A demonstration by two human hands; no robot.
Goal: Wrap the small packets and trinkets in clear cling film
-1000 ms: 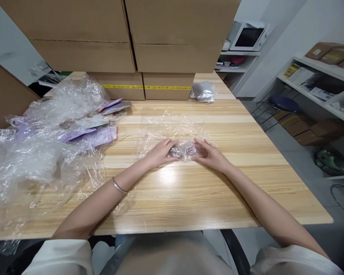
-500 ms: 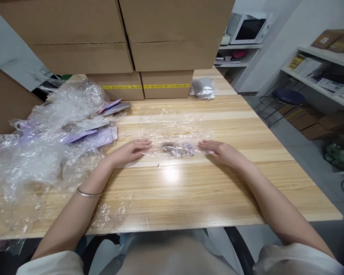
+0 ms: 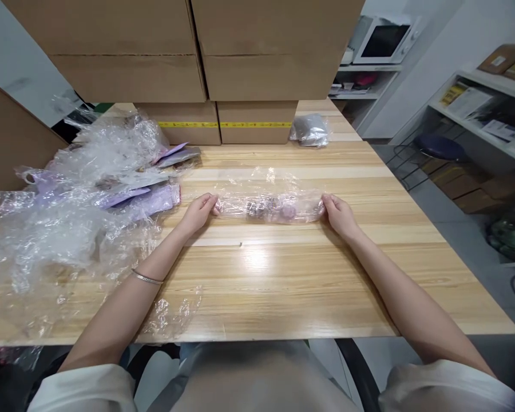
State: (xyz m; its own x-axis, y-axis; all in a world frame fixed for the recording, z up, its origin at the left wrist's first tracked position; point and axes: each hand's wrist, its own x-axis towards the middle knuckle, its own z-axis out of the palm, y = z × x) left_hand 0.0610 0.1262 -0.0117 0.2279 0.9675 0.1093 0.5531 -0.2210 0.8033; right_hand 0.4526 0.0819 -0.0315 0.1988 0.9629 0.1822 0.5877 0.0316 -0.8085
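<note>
Film [image 3: 268,191]: across the table [image 3: 283,286], one end pinched between the fingertips of the left hand [image 3: 198,213], the other likewise in the right hand [image 3: 339,214], seemingly to hold the near strip straight and taut. Pile [image 3: 64,229]: beyond the left hand, presumably leaving the middle free. Film appearance: clear, glossy, creased, far portion loose. Contents: small items [image 3: 288,212], dark and pale purple, mid-strip; details too small to tell.
</note>
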